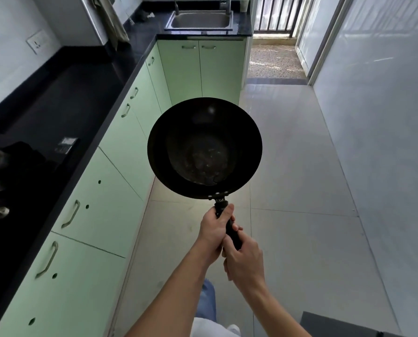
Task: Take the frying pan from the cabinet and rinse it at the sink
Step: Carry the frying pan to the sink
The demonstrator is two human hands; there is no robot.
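A black frying pan (204, 148) hangs level over the floor in front of me, its worn bottom facing up at the camera. Its black handle points back toward me. My left hand (215, 231) grips the handle close to the pan. My right hand (245, 260) grips the handle's end just behind it. The steel sink (200, 20) sits in the black countertop at the far end of the kitchen, well beyond the pan, with a tap at its back right.
Pale green cabinets (110, 190) with their doors closed run along the left under a black counter (64, 93). A stove (6, 181) is at the left edge. White tiled floor (300, 166) stretches ahead; a white wall bounds the right.
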